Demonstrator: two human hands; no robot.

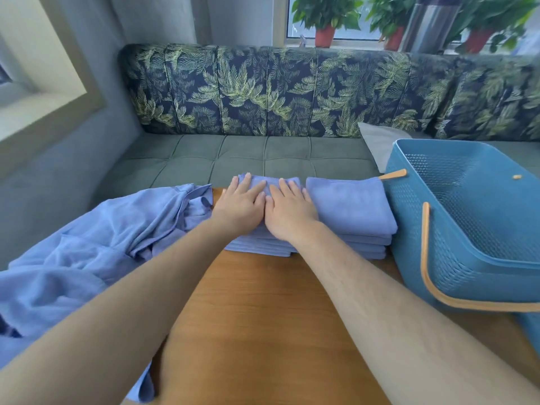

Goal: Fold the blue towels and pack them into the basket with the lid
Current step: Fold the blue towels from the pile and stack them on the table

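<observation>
Two bare forearms reach out over a wooden desk [263, 317]. The left hand [241, 207] and right hand [287, 213] lie flat side by side, fingers straight, palms pressing on a stack of folded blue towels [257, 248] at the desk's far edge; neither grips anything. A second folded stack [350, 206], several layers high, sits just to its right, touching one teal basket [415, 229] with an orange handle [426, 258]. One heap of unfolded blue cloth [87, 258] spills over the desk's left side. Beyond stands a green sofa seat [233, 153] with a leaf-print backrest [292, 92] and one grey cushion [377, 141]. Three potted plants [325, 19] line the windowsill.
</observation>
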